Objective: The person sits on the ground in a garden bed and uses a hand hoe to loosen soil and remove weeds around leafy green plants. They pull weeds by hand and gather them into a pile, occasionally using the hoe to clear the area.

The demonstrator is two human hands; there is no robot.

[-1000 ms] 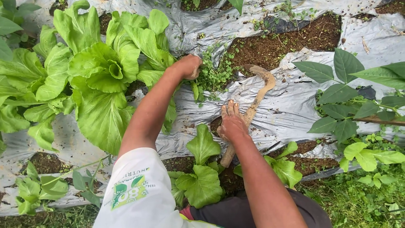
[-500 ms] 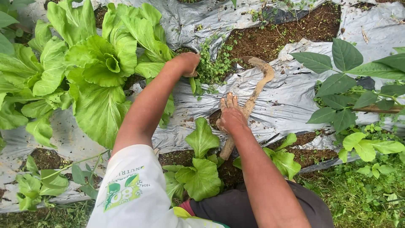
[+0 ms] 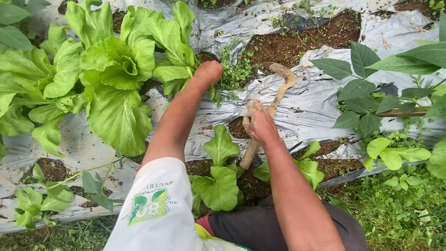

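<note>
Left hand [image 3: 208, 72] is closed around small weeds [image 3: 234, 74] at a planting hole, at 12 o'clock from my torso; right hand [image 3: 260, 123] rests on the wooden handle of a curved sickle [image 3: 274, 100] lying on the silver plastic mulch [image 3: 306, 111], grip unclear to me. I judge a hard pull could tear the mulch or bruise the leafy mustard green [image 3: 116, 74] at 9 o'clock of that fist.
</note>
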